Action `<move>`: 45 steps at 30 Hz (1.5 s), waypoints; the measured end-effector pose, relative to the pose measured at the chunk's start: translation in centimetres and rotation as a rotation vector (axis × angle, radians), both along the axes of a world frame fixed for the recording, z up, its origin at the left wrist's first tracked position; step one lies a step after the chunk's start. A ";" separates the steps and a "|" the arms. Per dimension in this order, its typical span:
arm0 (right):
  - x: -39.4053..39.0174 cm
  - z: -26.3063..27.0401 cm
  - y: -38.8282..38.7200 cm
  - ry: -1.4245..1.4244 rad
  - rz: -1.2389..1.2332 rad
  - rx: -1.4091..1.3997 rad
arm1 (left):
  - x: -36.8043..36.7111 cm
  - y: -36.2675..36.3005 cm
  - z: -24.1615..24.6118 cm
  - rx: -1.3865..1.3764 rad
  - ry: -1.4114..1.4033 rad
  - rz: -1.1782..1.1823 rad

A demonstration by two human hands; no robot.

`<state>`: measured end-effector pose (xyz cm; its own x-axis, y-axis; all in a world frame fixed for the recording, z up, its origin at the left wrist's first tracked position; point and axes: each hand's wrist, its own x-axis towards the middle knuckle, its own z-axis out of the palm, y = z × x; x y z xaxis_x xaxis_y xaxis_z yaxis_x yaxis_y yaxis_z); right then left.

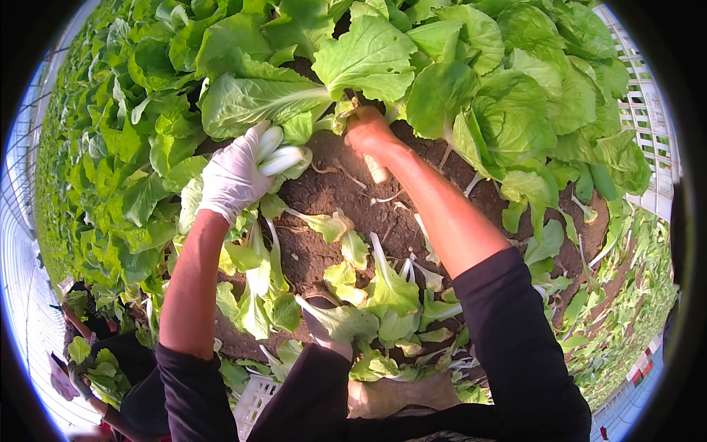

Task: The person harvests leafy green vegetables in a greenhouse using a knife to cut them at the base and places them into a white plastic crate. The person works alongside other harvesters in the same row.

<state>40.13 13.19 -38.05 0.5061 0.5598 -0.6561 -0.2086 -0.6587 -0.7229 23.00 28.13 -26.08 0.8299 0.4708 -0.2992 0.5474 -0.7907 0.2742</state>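
My left hand (235,168), in a white glove, is closed around a leafy green with cut white stems (280,159); its leaves are largely hidden behind the glove. To its right my bare right hand (367,132) grips a tool by a pale handle (377,169), whose butt sticks out below the fist. The tool's working end is out of sight among the leaves. My right fist is low to the soil, at the base of a standing leafy green plant (364,61). A yellowed, withered leaf (343,115) touches the knuckles.
Loose trimmed leaves (386,287) litter the brown soil (315,204) before me. Dense greens (127,110) grow at left. White plastic crates stand at the right (652,132) and below (255,395). Another person (116,370) works at the lower left, holding greens.
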 end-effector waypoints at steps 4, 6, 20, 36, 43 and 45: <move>-1.8 1.3 -2.2 0.023 0.071 0.028 | -1.7 -1.0 -0.1 -0.010 -0.053 0.034; -3.3 1.8 -3.8 0.073 0.074 0.148 | -2.7 -1.7 0.1 -0.074 -0.079 0.121; -12.9 7.0 -9.9 0.350 -0.590 0.587 | -14.5 -9.4 7.3 0.202 -0.319 0.064; -11.5 9.4 -12.9 -0.405 -0.161 0.214 | -20.3 -13.8 12.5 -0.207 -0.496 0.535; -14.2 13.5 -11.5 0.287 -0.129 0.781 | -20.7 -15.0 14.8 -0.559 -0.630 0.618; -15.2 13.8 -10.1 0.415 -0.121 0.879 | -20.9 -15.0 14.3 -0.637 -0.671 0.668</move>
<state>24.90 3.09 -24.27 0.4153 0.8939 -0.1689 -0.5882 0.1223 -0.7994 2.14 13.13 -11.76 0.5528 0.8002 -0.2325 0.3983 -0.0087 0.9172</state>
